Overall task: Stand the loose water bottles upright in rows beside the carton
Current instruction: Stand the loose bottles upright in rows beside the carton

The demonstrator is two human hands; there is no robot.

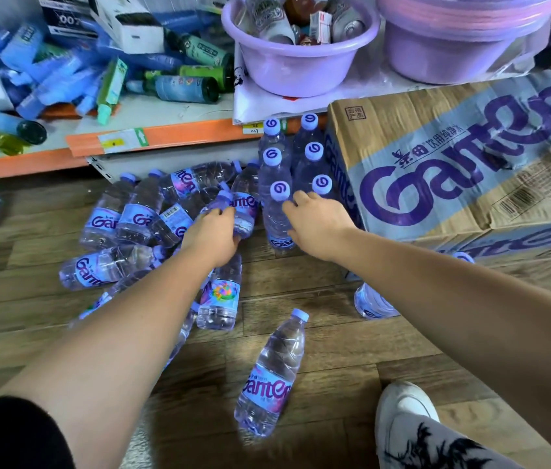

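Wood-plank floor [335, 350] below a store shelf [166, 140]. Six upright bottles [313, 154] stand in two rows of three against the carton [436, 170]. Left hand [211, 235] curls its fingers round a loose bottle [245, 204] at the heap [132, 218]. Right hand [318, 228] touches the front bottle [276, 218]; I cannot tell whether it grips.

Carton [453, 170] cut off at right, bottle [374, 304] half hidden under forearm [436, 286], shelf clutter [47, 72] blurred
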